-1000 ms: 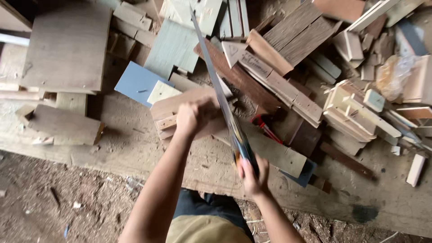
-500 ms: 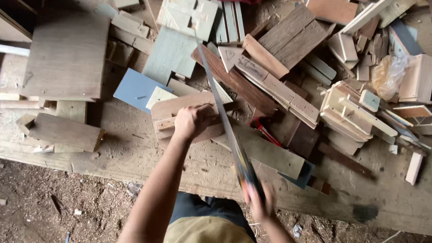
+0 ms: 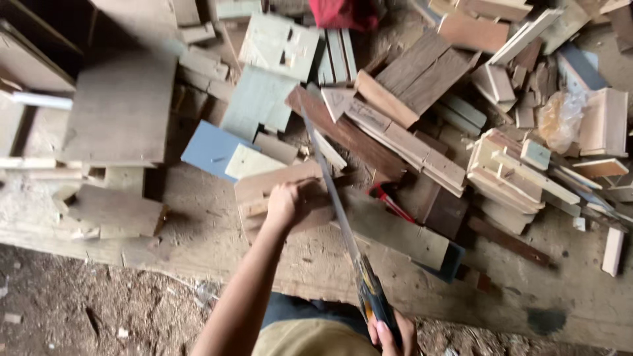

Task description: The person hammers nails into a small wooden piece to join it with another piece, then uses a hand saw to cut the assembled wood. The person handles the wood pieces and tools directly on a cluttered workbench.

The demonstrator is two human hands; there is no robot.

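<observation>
Pale blue board (image 3: 210,149), red cloth (image 3: 343,13), dark brown plank (image 3: 349,135), black-and-yellow saw handle (image 3: 374,304)

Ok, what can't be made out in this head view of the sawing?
- Right hand: partly cut off by the bottom edge; its grip on the handsaw handle is only partly seen.
- Saw teeth: motion blur, too fine to tell.
- The cut in the wooden board: hidden by the left hand and blade.
- Red tool: mostly buried under wood scraps.
</observation>
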